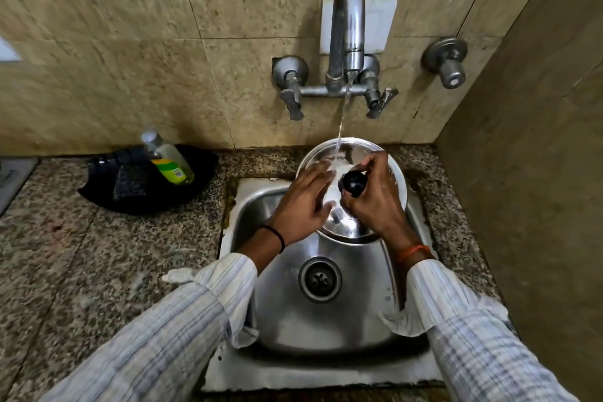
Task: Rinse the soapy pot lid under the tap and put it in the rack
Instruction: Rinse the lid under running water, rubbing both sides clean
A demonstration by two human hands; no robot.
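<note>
A round steel pot lid (396,178) with a black knob (354,183) is held over the back of the sink. White soap foam lies on its top face. My right hand (375,197) grips the lid at the knob. My left hand (305,199) lies flat on the lid's left side, fingers spread. The tap (347,29) on the wall runs, and a thin stream of water lands on the lid's far part. No rack is in view.
The steel sink (323,310) has a round drain (320,279) in its middle. A black tray (107,192) on the granite counter at the left holds a soap bottle (169,158) and a scrub pad (129,184). A side wall stands close on the right.
</note>
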